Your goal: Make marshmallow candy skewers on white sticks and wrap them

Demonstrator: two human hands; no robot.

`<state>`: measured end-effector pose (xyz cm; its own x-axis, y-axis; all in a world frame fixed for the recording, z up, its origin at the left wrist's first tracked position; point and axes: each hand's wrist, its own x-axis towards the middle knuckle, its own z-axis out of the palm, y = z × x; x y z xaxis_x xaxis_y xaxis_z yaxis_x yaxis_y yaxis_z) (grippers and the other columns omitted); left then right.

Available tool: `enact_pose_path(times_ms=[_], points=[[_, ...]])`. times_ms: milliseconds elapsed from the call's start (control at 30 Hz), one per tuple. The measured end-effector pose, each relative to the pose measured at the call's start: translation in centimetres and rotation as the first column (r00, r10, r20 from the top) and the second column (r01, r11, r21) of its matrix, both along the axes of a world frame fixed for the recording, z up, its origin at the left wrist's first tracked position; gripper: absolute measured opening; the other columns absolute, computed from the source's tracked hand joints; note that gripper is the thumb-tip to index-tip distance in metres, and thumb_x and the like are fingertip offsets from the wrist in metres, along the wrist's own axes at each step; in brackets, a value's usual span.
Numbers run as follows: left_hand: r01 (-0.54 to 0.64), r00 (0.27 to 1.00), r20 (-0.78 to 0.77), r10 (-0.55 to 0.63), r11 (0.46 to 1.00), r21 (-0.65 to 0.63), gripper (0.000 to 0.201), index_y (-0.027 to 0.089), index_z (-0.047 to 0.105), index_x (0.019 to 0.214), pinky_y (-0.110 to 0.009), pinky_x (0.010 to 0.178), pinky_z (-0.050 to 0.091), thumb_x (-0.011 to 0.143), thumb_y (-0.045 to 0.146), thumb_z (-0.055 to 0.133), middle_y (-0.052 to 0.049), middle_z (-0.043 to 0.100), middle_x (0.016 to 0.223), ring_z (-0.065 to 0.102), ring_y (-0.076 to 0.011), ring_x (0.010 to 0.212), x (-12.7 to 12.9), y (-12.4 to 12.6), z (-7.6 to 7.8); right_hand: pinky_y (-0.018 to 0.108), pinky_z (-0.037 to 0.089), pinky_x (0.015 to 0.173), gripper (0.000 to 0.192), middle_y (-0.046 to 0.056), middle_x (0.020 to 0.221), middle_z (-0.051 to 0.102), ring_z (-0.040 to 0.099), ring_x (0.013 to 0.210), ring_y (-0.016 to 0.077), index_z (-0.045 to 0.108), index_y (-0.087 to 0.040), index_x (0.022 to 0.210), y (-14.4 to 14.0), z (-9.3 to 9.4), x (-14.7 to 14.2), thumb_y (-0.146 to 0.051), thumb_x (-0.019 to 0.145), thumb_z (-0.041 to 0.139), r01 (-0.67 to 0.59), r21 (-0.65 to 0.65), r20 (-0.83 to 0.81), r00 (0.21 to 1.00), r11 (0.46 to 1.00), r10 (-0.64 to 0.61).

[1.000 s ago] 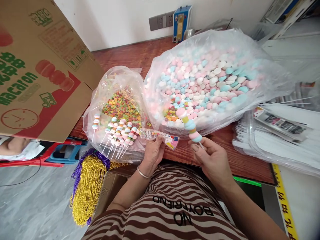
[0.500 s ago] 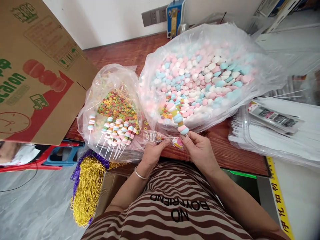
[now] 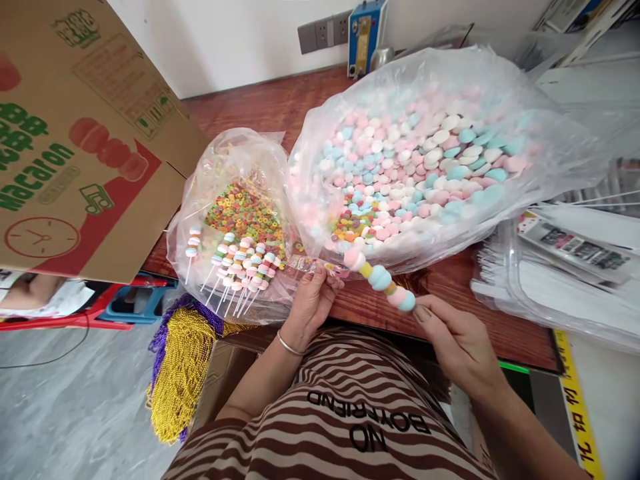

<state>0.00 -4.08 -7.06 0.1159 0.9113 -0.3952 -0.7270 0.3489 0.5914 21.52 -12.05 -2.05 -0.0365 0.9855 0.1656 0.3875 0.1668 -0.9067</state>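
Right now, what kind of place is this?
Probably a small candy-packing workshop: a big bag of pastel candies, a pile of finished candy skewers, and a carton marked "Macaron" on a wooden table.

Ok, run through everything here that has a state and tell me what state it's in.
Left hand: shut on the clear wrapper.
Right hand: shut on the candy skewer, its tip at the wrapper's mouth.
Big candy bag: open.
Candy-ring bag: open, finished skewers lying on it.
Cardboard box: flap open.
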Motion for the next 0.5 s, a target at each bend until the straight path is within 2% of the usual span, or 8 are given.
enact_pose_path(times_ms=[167, 367, 433, 500], points=[[0.001, 0.998, -0.056, 0.000, 1.000, 0.010, 0.045, 0.015, 0.059, 0.064, -0.025, 0.064, 0.047, 0.062, 0.041, 0.096, 0.004, 0.056, 0.059, 0.052, -0.0079, 0.059, -0.2, 0.4, 0.2, 0.025, 0.036, 0.046, 0.026, -0.004, 0.058, 0.054, 0.048, 0.047, 0.0113, 0.065, -0.024, 0.083, -1.1, -0.1, 1.8, -0.030, 0.102, 0.050, -0.063, 0.004, 0.065, 0.996, 0.998, 0.062], [0.003, 0.992, -0.124, 0.004, 0.998, 0.058, 0.048, 0.016, 0.061, 0.062, -0.025, 0.064, 0.048, 0.055, 0.045, 0.098, 0.004, 0.058, 0.058, 0.054, -0.0081, 0.059, -0.3, 0.4, 0.2, 0.024, 0.035, 0.044, 0.027, -0.005, 0.056, 0.052, 0.047, 0.045, 0.0110, 0.065, -0.024, 0.080, -1.2, 0.1, 2.1, -0.030, 0.102, 0.050, -0.078, 0.011, 0.057, 0.995, 0.997, 0.077], [0.012, 0.989, -0.149, -0.002, 0.997, 0.070, 0.048, 0.016, 0.062, 0.061, -0.025, 0.065, 0.048, 0.052, 0.045, 0.099, 0.004, 0.059, 0.057, 0.054, -0.0081, 0.058, -0.3, 0.3, 0.2, 0.024, 0.037, 0.045, 0.027, -0.004, 0.057, 0.053, 0.047, 0.047, 0.0115, 0.065, -0.024, 0.079, -1.1, -0.1, 1.9, -0.032, 0.101, 0.052, -0.046, 0.001, 0.038, 0.998, 0.999, 0.046], [0.027, 0.986, -0.169, -0.013, 0.996, 0.080, 0.048, 0.016, 0.063, 0.060, -0.025, 0.066, 0.049, 0.051, 0.045, 0.099, 0.005, 0.058, 0.056, 0.054, -0.0077, 0.057, -0.3, 0.2, 0.2, 0.023, 0.038, 0.046, 0.024, -0.003, 0.059, 0.055, 0.048, 0.049, 0.0119, 0.066, -0.024, 0.078, -0.8, -0.4, 1.3, -0.033, 0.098, 0.059, 0.046, -0.009, -0.001, 0.999, 0.999, -0.046]])
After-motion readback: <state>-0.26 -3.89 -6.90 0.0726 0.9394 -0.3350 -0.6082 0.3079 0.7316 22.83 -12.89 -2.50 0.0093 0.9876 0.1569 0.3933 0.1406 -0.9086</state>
